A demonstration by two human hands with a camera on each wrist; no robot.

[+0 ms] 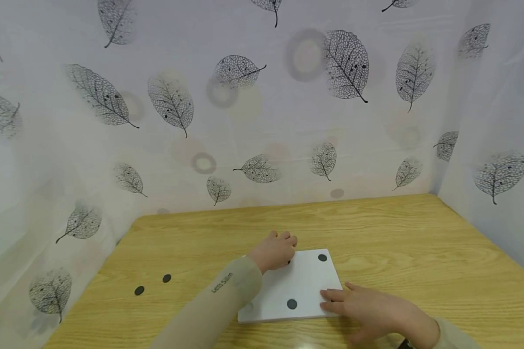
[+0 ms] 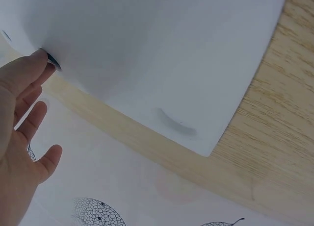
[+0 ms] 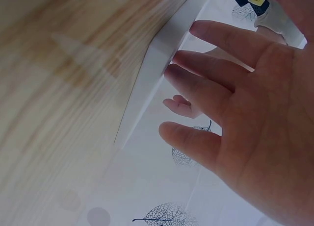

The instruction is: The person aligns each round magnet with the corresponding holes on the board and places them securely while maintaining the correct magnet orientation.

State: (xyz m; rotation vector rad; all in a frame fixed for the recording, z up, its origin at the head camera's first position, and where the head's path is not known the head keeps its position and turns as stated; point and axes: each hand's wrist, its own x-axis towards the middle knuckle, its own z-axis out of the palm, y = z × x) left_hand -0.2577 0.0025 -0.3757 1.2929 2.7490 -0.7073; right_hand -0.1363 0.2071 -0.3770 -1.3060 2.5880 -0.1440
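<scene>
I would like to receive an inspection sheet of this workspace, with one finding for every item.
Surface: wood-grain table.
Job's things: white board on the table, dark discs on it; two more discs on the table, to its left.
Clutter: nothing seen.
Left hand: pinches a dark disc at the board's far side.
Right hand: fingers outstretched at the board's right near corner.
Cables: nothing seen.
Surroundings: pale leaf-printed covering behind and at both sides.

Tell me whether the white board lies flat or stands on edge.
Flat: in the head view, the white board shows its broad face upward, with its thin near edge along the wooden table.
</scene>
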